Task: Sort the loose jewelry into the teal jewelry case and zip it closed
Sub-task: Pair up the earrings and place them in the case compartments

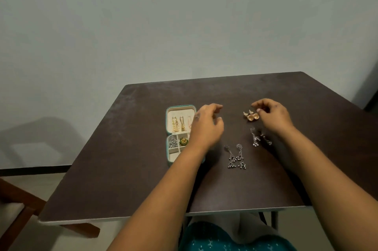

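1. A dark brown table (126,148) filled the lower centre of the frame, set against a pale wall.
2. The teal jewelry case (170,128) lay open at centre left of the table, its right side hidden behind the left hand.
3. In the case's upper half, gold dangling earrings (178,124) hung on a cream panel.
4. In its lower half, small compartments held a silver piece (173,142) and, just to the right of it, a green-and-gold piece (183,141).
5. The left hand (206,125) hovered over the case's right edge, fingers loosely curled and grasping nothing visible.
6. The right hand (273,114), at centre right, had its thumb and fingers curled at a gold flower-shaped earring pair (251,115); whether it actually pinched them could not be told.
7. Just below that hand, a silver earring pair (258,139) lay loose on the table.
8. Lower and nearer the centre, a second pair of silver chandelier earrings (236,157) lay side by side.
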